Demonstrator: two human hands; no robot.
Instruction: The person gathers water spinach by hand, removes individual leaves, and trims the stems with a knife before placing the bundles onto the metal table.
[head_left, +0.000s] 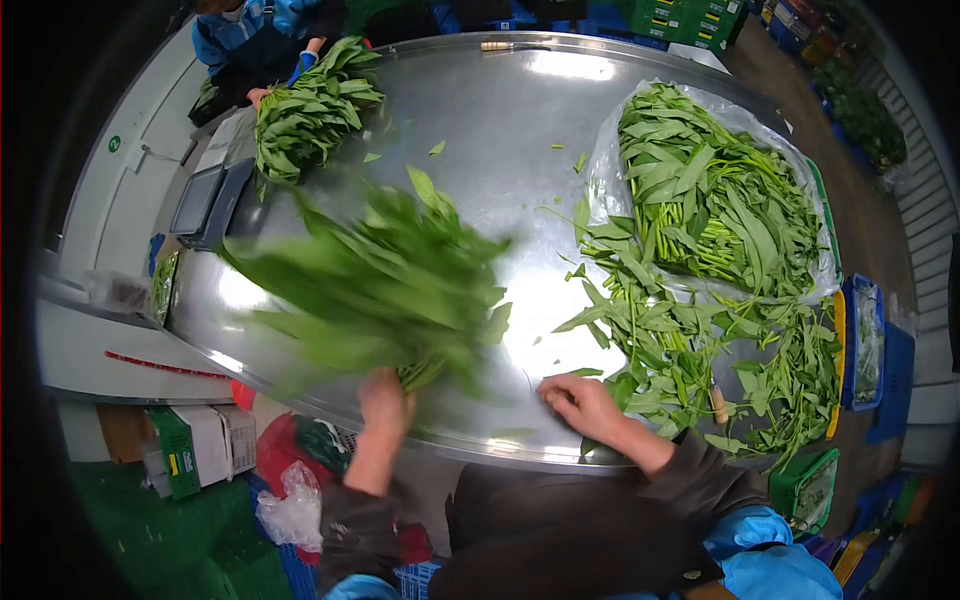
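A bunch of water spinach (380, 270), smeared by motion, is gripped at its stem end by my left hand (386, 402) over the near part of the steel table (470, 130). Its leaves fan out away from me and to the left. My right hand (582, 405) is at the table's near edge, fingers curled inward; what they hold, if anything, is hidden. A single leaf (582, 373) lies just beyond those fingers. To the right of this hand spread loose water spinach stems and leaves (650, 340), with a wooden-handled knife (718, 403) lying among them.
A large pile of water spinach (720, 190) rests in a clear plastic bag (605, 165) at the right. Across the table, a co-worker (250, 40) holds another bunch (310, 110) beside a grey scale (212, 205). Another wooden-handled tool (497, 46) lies at the far edge.
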